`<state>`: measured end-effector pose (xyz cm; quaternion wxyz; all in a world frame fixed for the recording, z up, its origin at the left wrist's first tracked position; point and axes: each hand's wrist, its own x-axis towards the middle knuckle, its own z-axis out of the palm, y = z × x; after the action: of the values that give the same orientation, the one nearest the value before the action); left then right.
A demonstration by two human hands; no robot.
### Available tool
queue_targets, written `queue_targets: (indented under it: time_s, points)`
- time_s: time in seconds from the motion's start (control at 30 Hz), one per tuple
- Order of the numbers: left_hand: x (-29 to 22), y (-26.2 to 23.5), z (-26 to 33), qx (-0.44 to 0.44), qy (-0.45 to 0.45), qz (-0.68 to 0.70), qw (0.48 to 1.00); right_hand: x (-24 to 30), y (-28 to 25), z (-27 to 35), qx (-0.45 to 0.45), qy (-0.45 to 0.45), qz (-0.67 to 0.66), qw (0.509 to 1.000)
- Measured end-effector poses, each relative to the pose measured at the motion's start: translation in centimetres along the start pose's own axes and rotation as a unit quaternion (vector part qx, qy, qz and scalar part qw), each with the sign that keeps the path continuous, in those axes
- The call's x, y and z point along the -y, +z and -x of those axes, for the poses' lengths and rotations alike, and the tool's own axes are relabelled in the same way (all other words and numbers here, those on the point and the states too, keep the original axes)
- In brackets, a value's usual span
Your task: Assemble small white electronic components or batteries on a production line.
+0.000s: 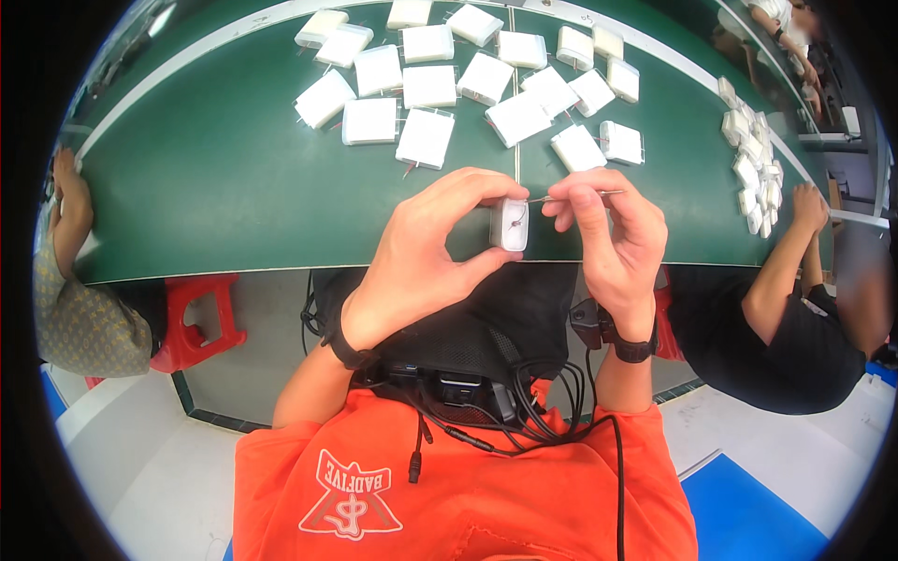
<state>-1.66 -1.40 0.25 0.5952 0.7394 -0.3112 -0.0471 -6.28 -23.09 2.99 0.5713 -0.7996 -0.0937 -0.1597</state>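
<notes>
My left hand [426, 248] holds a small white square block [510, 224] upright by its edges, just above the near edge of the green table [215, 178]. A dark red lead shows on the block's face. My right hand [603, 234] pinches a thin metal pin or wire [580, 195] that reaches from my fingertips to the top of the block. Both hands meet at the block, close together.
Several white square blocks [426, 89] with thin leads lie spread over the far middle of the table. A smaller heap of white pieces [753, 168] lies at the right, by another person's arm [790, 252]. A third person's hand [70, 201] rests at the left edge. A red stool [201, 318] stands below.
</notes>
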Motion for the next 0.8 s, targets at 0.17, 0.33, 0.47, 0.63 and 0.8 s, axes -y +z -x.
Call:
queue_targets:
  time_s: [0.17, 0.33, 0.47, 0.63, 0.8]
  points:
    - [0.1, 0.0, 0.0, 0.0, 0.006, -0.005, 1.0, 0.8, 0.0, -0.5, -0.005, -0.004, 0.068, 0.998]
    - [0.1, 0.0, -0.1, 0.0, 0.012, -0.008, 1.0, 1.6, 0.2, -1.3, 0.022, -0.046, 0.149, 0.988]
    - [-0.3, -0.1, -0.1, -0.003, 0.004, -0.005, 1.0, 2.4, 0.5, -2.0, 0.041, -0.064, 0.162, 0.984]
    - [-0.6, 0.0, -0.4, 0.009, -0.017, 0.008, 1.0, 3.0, 0.4, -2.8, 0.08, -0.034, 0.187, 0.979]
    - [-0.2, 0.2, 0.4, -0.008, 0.001, -0.014, 1.0, 3.1, 0.4, -3.4, 0.085, 0.145, 0.077, 0.983]
